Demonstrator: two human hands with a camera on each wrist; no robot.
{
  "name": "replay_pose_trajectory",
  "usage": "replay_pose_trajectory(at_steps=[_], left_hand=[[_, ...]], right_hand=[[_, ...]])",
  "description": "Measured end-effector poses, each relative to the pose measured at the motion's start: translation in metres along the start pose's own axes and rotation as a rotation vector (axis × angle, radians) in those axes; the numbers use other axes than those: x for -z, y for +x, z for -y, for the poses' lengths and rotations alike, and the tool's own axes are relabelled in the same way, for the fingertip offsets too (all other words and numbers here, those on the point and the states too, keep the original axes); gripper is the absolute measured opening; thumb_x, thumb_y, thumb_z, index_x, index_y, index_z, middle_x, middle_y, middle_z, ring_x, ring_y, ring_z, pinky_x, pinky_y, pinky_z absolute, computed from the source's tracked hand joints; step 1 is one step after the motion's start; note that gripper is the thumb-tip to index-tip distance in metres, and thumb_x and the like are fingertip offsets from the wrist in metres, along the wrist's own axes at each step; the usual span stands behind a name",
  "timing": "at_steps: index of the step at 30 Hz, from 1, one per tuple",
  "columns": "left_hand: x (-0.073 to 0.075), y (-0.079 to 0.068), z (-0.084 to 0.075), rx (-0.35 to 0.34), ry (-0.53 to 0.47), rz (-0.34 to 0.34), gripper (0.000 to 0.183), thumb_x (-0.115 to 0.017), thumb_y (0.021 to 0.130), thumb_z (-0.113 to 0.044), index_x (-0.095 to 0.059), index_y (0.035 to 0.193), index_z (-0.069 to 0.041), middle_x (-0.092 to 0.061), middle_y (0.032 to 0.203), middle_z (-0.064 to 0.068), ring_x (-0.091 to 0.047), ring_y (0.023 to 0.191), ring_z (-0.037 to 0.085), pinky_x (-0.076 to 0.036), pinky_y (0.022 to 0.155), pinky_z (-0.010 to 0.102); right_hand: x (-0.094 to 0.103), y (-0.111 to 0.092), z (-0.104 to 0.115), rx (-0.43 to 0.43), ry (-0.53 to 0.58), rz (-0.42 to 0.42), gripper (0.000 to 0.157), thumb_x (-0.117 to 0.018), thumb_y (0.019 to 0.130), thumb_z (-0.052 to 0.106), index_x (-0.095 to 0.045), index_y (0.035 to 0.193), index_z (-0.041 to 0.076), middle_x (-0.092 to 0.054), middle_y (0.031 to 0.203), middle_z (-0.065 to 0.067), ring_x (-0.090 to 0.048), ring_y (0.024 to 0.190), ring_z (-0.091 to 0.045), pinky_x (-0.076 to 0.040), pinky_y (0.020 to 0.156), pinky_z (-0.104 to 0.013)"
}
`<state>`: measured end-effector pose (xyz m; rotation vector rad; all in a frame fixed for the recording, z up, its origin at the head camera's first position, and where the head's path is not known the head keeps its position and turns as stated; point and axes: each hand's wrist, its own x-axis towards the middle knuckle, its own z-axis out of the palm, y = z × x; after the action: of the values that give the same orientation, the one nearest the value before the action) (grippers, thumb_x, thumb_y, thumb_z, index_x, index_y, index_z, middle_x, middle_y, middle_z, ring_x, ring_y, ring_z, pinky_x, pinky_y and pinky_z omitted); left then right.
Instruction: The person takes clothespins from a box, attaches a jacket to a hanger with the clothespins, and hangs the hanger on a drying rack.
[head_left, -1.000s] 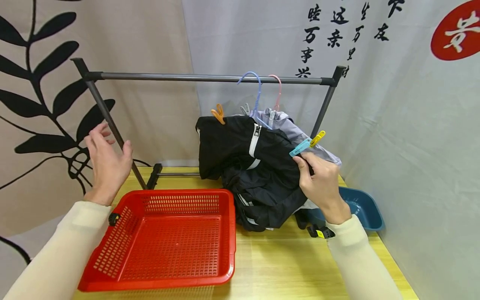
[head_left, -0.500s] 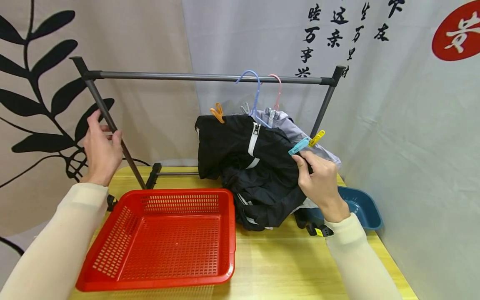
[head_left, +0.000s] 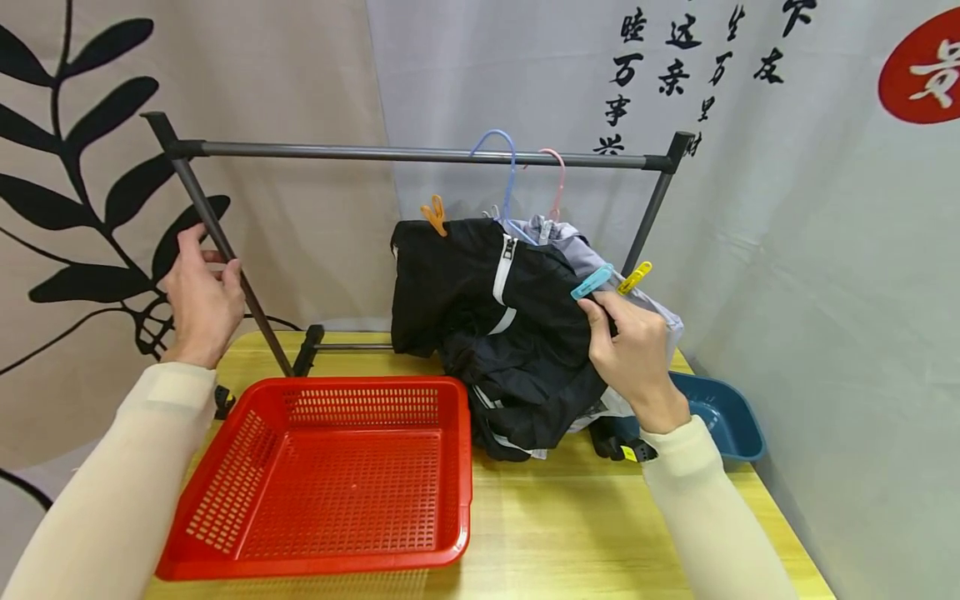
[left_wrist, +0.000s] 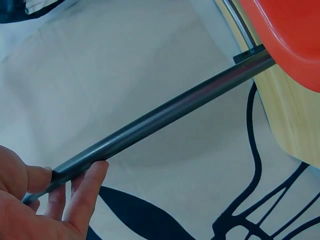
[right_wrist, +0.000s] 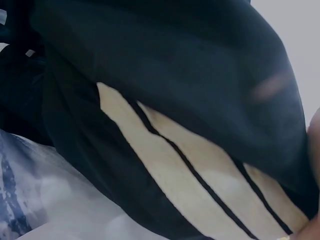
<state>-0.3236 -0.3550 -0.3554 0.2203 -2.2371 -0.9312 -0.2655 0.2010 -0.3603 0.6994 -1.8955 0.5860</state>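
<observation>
My left hand (head_left: 201, 300) grips the slanting left post (left_wrist: 165, 115) of a dark metal clothes rack, its thumb and fingers at opposite sides in the left wrist view. My right hand (head_left: 633, 350) pinches the right upper end of a black jacket (head_left: 457, 283), just below a light blue clothespin (head_left: 592, 282). The jacket hangs folded on a blue hanger (head_left: 512, 179) and has a white zip strip. An orange clothespin (head_left: 434, 216) holds its left end. Black cloth with pale stripes (right_wrist: 170, 165) fills the right wrist view.
Behind the jacket a pale grey garment (head_left: 577, 250) hangs from a pink hanger (head_left: 559, 179), with a yellow clothespin (head_left: 635, 277). A red perforated basket (head_left: 352, 562) sits front left on the wooden table (head_left: 570, 533). A blue basin (head_left: 723, 417) stands at right.
My left hand has moved left onto the rack's post and closed around it. My right hand has shifted slightly up and left, raising the black jacket and its blue hanger a little.
</observation>
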Motion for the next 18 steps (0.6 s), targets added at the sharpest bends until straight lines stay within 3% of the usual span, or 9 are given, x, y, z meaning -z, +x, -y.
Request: replay_pose_trajectory(at_steps=[4, 8, 18], left_hand=[[-0.001, -0.001, 0.001, 0.000, 0.005, -0.007, 0.063, -0.053, 0.124, -0.019, -0.029, 0.183, -0.022, -0.064, 0.162, 0.026, -0.073, 0.132, 0.045, -0.062, 0.103, 0.057], [-0.002, -0.001, 0.002, 0.002, 0.006, -0.012, 0.063, -0.052, 0.124, -0.019, -0.029, 0.183, -0.020, -0.063, 0.163, 0.027, -0.072, 0.133, 0.047, -0.062, 0.110, 0.070], [-0.003, 0.000, 0.002, -0.001, -0.001, -0.014, 0.063, -0.052, 0.124, -0.018, -0.029, 0.183, -0.020, -0.063, 0.162, 0.028, -0.073, 0.132, 0.048, -0.063, 0.110, 0.072]], right_hand=[[-0.004, 0.005, 0.001, 0.000, 0.010, 0.001, 0.015, -0.075, 0.112, 0.009, -0.078, 0.106, -0.005, -0.070, 0.074, -0.016, -0.061, 0.057, -0.031, -0.048, 0.055, -0.041], [-0.012, 0.011, 0.003, -0.003, 0.026, -0.006, 0.015, -0.075, 0.112, 0.008, -0.077, 0.105, -0.005, -0.071, 0.077, -0.018, -0.063, 0.059, -0.032, -0.051, 0.057, -0.042], [-0.028, 0.022, 0.005, 0.014, 0.044, 0.013, 0.016, -0.074, 0.113, 0.008, -0.075, 0.104, -0.006, -0.069, 0.076, -0.018, -0.064, 0.061, -0.034, -0.052, 0.059, -0.045]])
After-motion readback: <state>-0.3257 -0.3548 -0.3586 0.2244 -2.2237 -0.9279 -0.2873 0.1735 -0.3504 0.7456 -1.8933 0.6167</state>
